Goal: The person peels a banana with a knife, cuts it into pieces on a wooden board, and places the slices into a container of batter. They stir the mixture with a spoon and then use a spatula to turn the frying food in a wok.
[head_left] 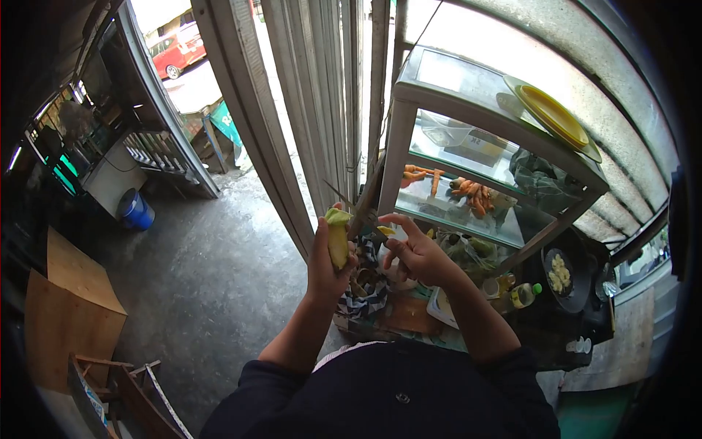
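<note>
My left hand (327, 265) is wrapped around a partly peeled banana (338, 245), yellow along its length with a greenish flap at the top. To its right, my right hand (418, 252) has its fingers bent around a knife (341, 194), whose thin dark blade points up and left past the banana's top. A small yellow piece (386, 230) shows by the right fingertips; the knife's handle is mostly hidden. Below the hands sits a striped bag (371, 298) with brownish scraps inside.
A glass display case (468, 183) with carrots (474, 194) stands ahead right, yellow plates (552, 117) on top. A pan (567, 282) holds pale pieces, near a green-capped bottle (523, 295). A brown board (404, 314) lies below. Blue bucket (136, 210) at left.
</note>
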A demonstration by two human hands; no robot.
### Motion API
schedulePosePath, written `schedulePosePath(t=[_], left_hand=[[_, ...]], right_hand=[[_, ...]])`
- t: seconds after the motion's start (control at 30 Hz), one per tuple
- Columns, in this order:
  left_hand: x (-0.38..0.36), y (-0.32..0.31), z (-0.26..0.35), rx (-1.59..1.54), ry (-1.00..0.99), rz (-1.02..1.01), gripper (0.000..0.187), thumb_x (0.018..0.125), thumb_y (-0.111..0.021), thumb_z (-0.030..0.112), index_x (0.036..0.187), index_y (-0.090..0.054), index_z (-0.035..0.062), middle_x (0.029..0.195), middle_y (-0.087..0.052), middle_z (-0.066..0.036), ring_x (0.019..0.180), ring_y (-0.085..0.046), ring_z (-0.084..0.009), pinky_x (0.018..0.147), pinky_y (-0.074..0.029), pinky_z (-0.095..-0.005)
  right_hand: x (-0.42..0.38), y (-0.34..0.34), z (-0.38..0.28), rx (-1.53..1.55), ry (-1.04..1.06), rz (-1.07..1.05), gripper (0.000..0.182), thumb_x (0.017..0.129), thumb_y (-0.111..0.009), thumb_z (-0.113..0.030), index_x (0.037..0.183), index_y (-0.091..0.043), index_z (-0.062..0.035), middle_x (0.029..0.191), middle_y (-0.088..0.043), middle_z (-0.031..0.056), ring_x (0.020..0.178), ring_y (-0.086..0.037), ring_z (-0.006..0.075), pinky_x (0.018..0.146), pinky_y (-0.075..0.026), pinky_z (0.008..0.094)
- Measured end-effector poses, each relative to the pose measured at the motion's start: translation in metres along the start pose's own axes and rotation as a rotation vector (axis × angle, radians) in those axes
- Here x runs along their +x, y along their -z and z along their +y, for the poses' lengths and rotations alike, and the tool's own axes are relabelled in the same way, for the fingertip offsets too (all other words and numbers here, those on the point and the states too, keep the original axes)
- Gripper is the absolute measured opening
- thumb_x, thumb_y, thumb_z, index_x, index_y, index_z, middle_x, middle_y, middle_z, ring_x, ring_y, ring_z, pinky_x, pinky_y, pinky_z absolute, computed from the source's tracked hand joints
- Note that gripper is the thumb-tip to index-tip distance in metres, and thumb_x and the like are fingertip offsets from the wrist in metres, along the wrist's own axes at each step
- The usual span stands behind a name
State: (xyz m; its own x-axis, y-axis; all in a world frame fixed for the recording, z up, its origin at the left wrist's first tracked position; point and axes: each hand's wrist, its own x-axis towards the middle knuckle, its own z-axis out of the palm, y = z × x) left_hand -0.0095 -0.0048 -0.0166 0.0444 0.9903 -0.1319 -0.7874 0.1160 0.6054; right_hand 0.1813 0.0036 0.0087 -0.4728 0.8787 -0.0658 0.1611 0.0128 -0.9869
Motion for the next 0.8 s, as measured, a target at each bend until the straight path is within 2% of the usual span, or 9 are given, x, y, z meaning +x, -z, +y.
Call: schedulePosePath(t=[0.03, 0.17, 0.27, 0.43, 0.57, 0.63, 0.77, 0.8], left_hand=[[-0.001, 0.003, 0.002, 0.016, -0.03, -0.004, 0.049, 0.096, -0.045, 0.046, 0.135, -0.043, 0.0166, 0.095, -0.051, -0.002, 0.057, -0.048, -0.0075, 0.045, -0.04, -0.0184], [-0.003, 0.013, 0.005, 0.002, -0.084, -0.051, 0.05, 0.097, -0.042, 0.046, 0.136, -0.041, 0.0145, 0.095, -0.053, -0.004, 0.058, -0.053, -0.0079, 0.042, -0.042, -0.0175], [-0.003, 0.018, 0.004, 0.036, -0.098, -0.05, 0.051, 0.098, -0.039, 0.047, 0.136, -0.04, 0.0141, 0.097, -0.055, -0.006, 0.056, -0.055, -0.0089, 0.039, -0.041, -0.0179], [-0.004, 0.013, 0.007, 0.055, -0.134, -0.15, 0.051, 0.099, -0.033, 0.046, 0.139, -0.035, 0.0135, 0.111, -0.057, -0.011, 0.057, -0.058, -0.0107, 0.039, -0.041, -0.0168], [-0.005, 0.006, 0.011, 0.06, -0.134, -0.145, 0.052, 0.1, -0.032, 0.046, 0.141, -0.032, 0.0138, 0.115, -0.056, -0.014, 0.056, -0.057, -0.0099, 0.04, -0.043, -0.0162], [-0.006, 0.004, 0.01, 0.25, -0.265, -0.151, 0.053, 0.099, -0.033, 0.048, 0.14, -0.033, 0.0148, 0.114, -0.056, -0.015, 0.058, -0.056, -0.008, 0.042, -0.044, -0.015], [-0.008, -0.002, 0.013, 0.009, -0.119, -0.144, 0.052, 0.098, -0.036, 0.048, 0.139, -0.034, 0.0157, 0.112, -0.056, -0.013, 0.059, -0.055, -0.0076, 0.043, -0.045, -0.015], [-0.006, -0.001, 0.011, -0.018, -0.114, -0.154, 0.051, 0.098, -0.037, 0.048, 0.138, -0.035, 0.0157, 0.11, -0.057, -0.012, 0.059, -0.055, -0.0078, 0.044, -0.045, -0.0155]], right_hand=[[0.004, -0.004, 0.004, 0.022, 0.005, 0.006, 0.031, 0.1, -0.042, -0.023, 0.128, -0.041, -0.0112, 0.074, -0.064, 0.0054, 0.047, -0.054, 0.0071, 0.045, -0.043, 0.021], [0.014, -0.008, 0.01, 0.087, -0.05, 0.0, 0.03, 0.1, -0.041, -0.023, 0.128, -0.042, -0.0107, 0.076, -0.064, 0.0057, 0.046, -0.054, 0.0066, 0.042, -0.042, 0.0198], [0.019, -0.008, 0.011, 0.037, -0.062, -0.074, 0.036, 0.101, -0.039, -0.028, 0.133, -0.037, -0.0129, 0.077, -0.062, 0.0064, 0.048, -0.057, 0.0069, 0.043, -0.045, 0.0186], [0.013, -0.019, -0.004, 0.025, 0.001, 0.016, 0.037, 0.101, -0.04, -0.023, 0.137, -0.038, -0.0133, 0.079, -0.058, 0.0052, 0.05, -0.059, 0.0082, 0.041, -0.046, 0.0198], [0.012, -0.02, -0.012, -0.029, 0.03, 0.032, 0.04, 0.1, -0.041, -0.021, 0.139, -0.036, -0.0143, 0.081, -0.058, 0.0048, 0.051, -0.059, 0.0085, 0.04, -0.047, 0.0203], [0.013, -0.019, -0.015, -0.077, 0.032, 0.031, 0.041, 0.099, -0.042, -0.018, 0.14, -0.038, -0.0176, 0.074, -0.059, 0.0049, 0.049, -0.057, 0.0082, 0.042, -0.046, 0.0217], [0.007, -0.019, -0.017, -0.157, 0.061, 0.018, 0.04, 0.1, -0.043, -0.023, 0.139, -0.041, -0.0125, 0.075, -0.059, 0.0026, 0.053, -0.056, 0.0063, 0.047, -0.046, 0.0206], [0.003, -0.021, -0.017, -0.225, 0.167, 0.089, 0.042, 0.098, -0.047, -0.022, 0.138, -0.043, -0.0121, 0.073, -0.06, 0.002, 0.054, -0.056, 0.0065, 0.051, -0.046, 0.0219]])
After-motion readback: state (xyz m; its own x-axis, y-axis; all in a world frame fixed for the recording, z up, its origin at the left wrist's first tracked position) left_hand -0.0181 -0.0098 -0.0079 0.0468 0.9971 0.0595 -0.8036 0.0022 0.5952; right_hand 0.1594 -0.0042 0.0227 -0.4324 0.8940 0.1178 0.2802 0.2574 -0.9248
